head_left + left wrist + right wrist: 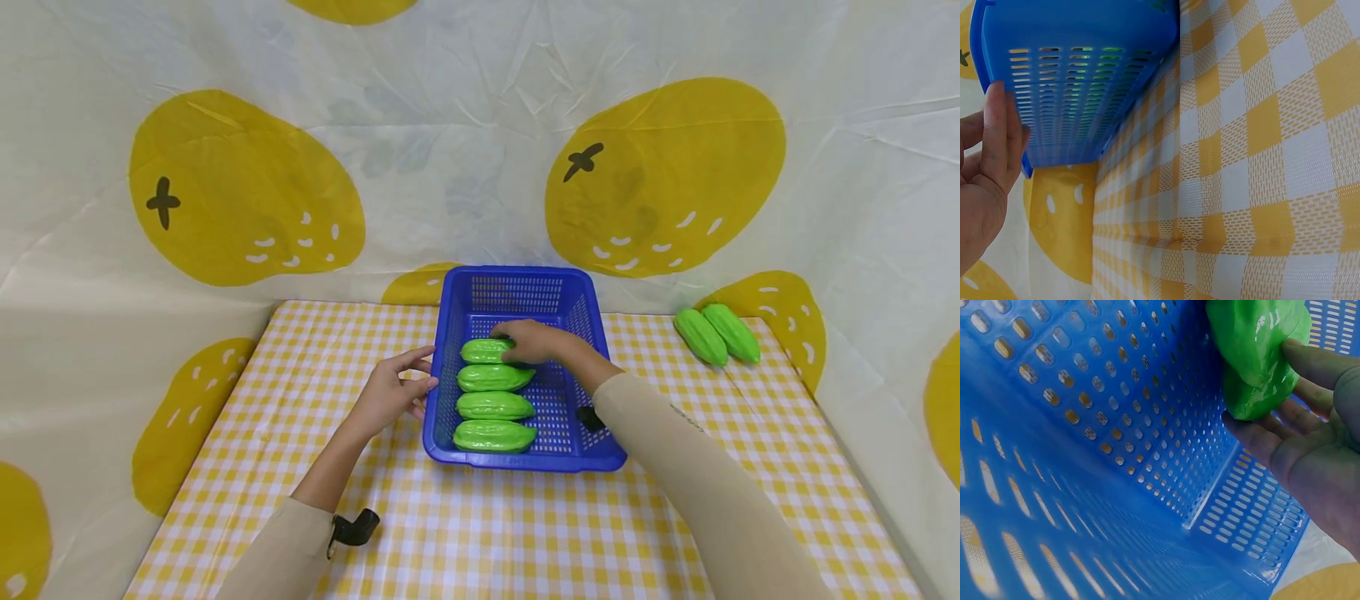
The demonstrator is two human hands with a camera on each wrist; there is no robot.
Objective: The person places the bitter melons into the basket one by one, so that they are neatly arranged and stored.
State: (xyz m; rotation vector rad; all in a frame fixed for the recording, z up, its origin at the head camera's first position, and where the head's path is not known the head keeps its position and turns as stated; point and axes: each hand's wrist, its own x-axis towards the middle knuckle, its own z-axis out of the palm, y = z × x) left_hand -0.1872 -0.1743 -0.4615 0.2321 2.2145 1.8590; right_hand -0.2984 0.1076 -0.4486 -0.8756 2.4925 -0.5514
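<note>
A blue plastic basket (525,461) with slotted walls stands on the table. Along its left side, several glossy green bitter melons (495,407) lie crosswise in a row. My right hand (531,342) reaches inside and grips the farthest bitter melon (482,351) by its right end. In the right wrist view, the thumb is on one side of that bitter melon (1260,344) and the fingers are on the other. Outside the basket, my left hand (386,396) touches the left rim. Its fingers (996,125) lie fairly straight against the outer wall in the left wrist view.
Two more green bitter melons (716,333) lie side by side at the table's far right. A yellow-and-white checked cloth (480,533) covers the table. A pale curtain (450,167) with large yellow fruit prints hangs directly behind the basket.
</note>
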